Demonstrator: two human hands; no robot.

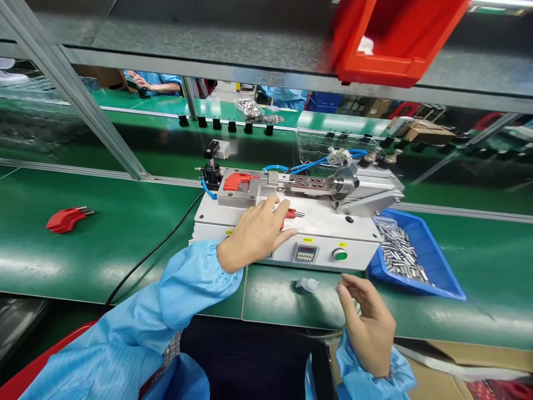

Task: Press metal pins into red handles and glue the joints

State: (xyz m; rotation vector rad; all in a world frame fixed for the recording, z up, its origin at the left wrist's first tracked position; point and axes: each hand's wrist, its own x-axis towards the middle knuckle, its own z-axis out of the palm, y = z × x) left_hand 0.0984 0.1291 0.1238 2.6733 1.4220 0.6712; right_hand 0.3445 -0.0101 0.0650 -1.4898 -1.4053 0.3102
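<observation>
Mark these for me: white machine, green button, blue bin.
White machine [322, 221]: head view, bare part of its top plate.
Green button [340, 255]: head view, middle of its green cap.
Blue bin [435, 255]: head view, bare inner wall on its right side.

Taking the machine [353, 233] as the clock's centre, I see bare green surface [137, 208] running toward 9 o'clock as far as a red piece with metal pins [64, 220], though a black cable [156, 249] slants across 8. A small bottle [306, 285] obstructs the front strip near 6; the blue bin [435, 250] blocks 3 to 4. Above, the shelf [208, 36] limits 12, its red bin [378, 68] 1.
</observation>
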